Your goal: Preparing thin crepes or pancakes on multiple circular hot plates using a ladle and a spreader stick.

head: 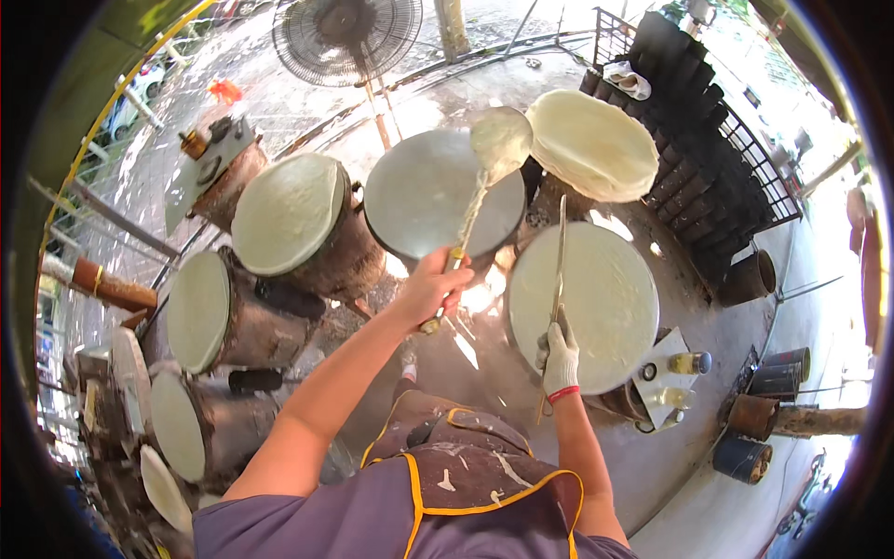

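My bare left hand (441,283) grips the handle of a long ladle (501,143). Pale batter coats the ladle's round bowl and shaft. That bowl hangs above the far right part of a grey, bare-topped round griddle (419,185). In a white knitted glove with a red cuff, my right hand (559,349) holds a long thin flat stick or blade (561,262). It lies across the view of the right griddle, whose top bears a sheet of pale batter (594,307); whether the stick touches the sheet I cannot tell. A stack of thin round crepes (594,143) rests beyond.
On my left stand several drum stoves (342,269), topped with pale batter sheets (286,213). A pedestal fan (347,35) is at the back. Dark cylindrical briquettes (688,119) fill a metal rack at right. Jars (688,363) sit on a small board (660,388) beside the right griddle.
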`<state>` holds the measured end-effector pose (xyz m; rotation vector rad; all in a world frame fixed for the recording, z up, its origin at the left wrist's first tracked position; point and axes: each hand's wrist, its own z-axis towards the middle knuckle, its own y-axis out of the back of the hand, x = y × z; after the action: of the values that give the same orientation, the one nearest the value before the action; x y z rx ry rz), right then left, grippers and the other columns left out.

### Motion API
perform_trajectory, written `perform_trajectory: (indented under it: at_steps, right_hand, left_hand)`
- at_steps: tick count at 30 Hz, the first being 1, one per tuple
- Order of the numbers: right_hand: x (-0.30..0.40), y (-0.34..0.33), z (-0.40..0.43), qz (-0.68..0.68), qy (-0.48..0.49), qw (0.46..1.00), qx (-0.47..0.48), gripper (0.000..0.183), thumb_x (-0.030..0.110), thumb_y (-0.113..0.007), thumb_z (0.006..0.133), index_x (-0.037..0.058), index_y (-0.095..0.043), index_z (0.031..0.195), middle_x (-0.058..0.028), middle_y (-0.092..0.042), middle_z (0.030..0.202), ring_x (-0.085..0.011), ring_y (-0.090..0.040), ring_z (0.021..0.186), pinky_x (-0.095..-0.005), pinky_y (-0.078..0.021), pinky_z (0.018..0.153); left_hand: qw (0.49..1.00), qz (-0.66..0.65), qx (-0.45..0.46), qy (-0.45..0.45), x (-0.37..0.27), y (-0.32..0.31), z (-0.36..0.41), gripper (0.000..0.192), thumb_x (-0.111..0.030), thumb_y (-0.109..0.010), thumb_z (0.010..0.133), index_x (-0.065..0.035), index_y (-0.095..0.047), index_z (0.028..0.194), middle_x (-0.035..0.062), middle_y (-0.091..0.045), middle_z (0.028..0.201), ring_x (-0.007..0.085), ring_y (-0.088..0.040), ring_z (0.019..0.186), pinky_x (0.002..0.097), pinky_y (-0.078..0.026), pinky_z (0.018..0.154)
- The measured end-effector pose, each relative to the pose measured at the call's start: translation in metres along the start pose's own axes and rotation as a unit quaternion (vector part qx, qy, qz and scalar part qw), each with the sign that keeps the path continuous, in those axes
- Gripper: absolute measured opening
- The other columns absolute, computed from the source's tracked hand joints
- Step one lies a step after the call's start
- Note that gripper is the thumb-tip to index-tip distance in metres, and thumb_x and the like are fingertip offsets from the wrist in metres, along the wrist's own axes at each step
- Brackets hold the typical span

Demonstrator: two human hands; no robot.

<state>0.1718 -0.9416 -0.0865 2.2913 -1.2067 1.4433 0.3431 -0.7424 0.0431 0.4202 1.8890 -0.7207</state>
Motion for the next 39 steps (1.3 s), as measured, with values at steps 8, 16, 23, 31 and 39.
perform_trajectory:
  at_steps: [8, 16, 23, 31, 39]
  right_hand:
    - [-0.033, -0.188, 0.092, -0.024, 0.110, 0.983, -0.147, 0.039, 0.023, -0.053, 0.095, 0.0121, -0.057, 0.132, 0.0002, -0.060, 0.084, -0.0043, -0.045, 0.062, -0.0232, -0.0413, 0.058]
    - [-0.021, -0.255, 0.152, -0.237, 0.129, 0.943, -0.196, 0.043, 0.019, -0.057, 0.090, -0.0002, -0.056, 0.128, -0.0126, -0.068, 0.109, -0.0208, -0.064, 0.097, -0.0312, -0.0470, 0.085]
    - [-0.077, -0.254, 0.168, -0.258, 0.178, 0.907, -0.279, 0.041, 0.023, -0.055, 0.092, 0.0032, -0.057, 0.128, -0.0088, -0.067, 0.087, -0.0167, -0.062, 0.070, -0.0267, -0.0487, 0.064]
    - [-0.067, -0.241, 0.210, -0.072, 0.131, 0.959, -0.240, 0.041, 0.023, -0.056, 0.091, 0.0046, -0.058, 0.128, -0.0049, -0.062, 0.076, -0.0119, -0.055, 0.054, -0.0256, -0.0438, 0.047]
    - [0.000, -0.300, 0.183, -0.152, 0.044, 0.979, -0.128, 0.036, 0.019, -0.055, 0.090, 0.0023, -0.062, 0.122, -0.0012, -0.062, 0.073, -0.0063, -0.052, 0.056, -0.0212, -0.0402, 0.050]
  left_hand:
    - [0.913, 0.399, -0.021, -0.084, 0.076, 0.148, 0.202, 0.022, -0.011, -0.056, 0.086, 0.0008, -0.046, 0.101, 0.0142, -0.057, 0.065, 0.0243, -0.057, 0.051, 0.0378, -0.045, 0.048]
    - [0.832, 0.550, -0.014, -0.072, 0.029, 0.222, 0.247, 0.027, -0.012, -0.053, 0.087, -0.0001, -0.045, 0.110, 0.0264, -0.062, 0.096, 0.0449, -0.059, 0.093, 0.0513, -0.046, 0.081]
    - [0.773, 0.629, -0.021, -0.082, -0.003, 0.275, 0.249, 0.029, -0.003, -0.045, 0.086, -0.0018, -0.046, 0.114, 0.0249, -0.057, 0.107, 0.0433, -0.061, 0.093, 0.0497, -0.049, 0.082]
    - [0.756, 0.647, -0.061, -0.076, -0.022, 0.302, 0.246, 0.054, -0.003, -0.049, 0.084, -0.0069, -0.039, 0.136, 0.0240, -0.049, 0.111, 0.0400, -0.059, 0.094, 0.0471, -0.049, 0.082]
    - [0.713, 0.683, -0.101, -0.119, -0.031, 0.362, 0.209, 0.064, -0.002, -0.056, 0.077, -0.0144, -0.045, 0.139, 0.0193, -0.048, 0.104, 0.0357, -0.057, 0.094, 0.0433, -0.048, 0.080]
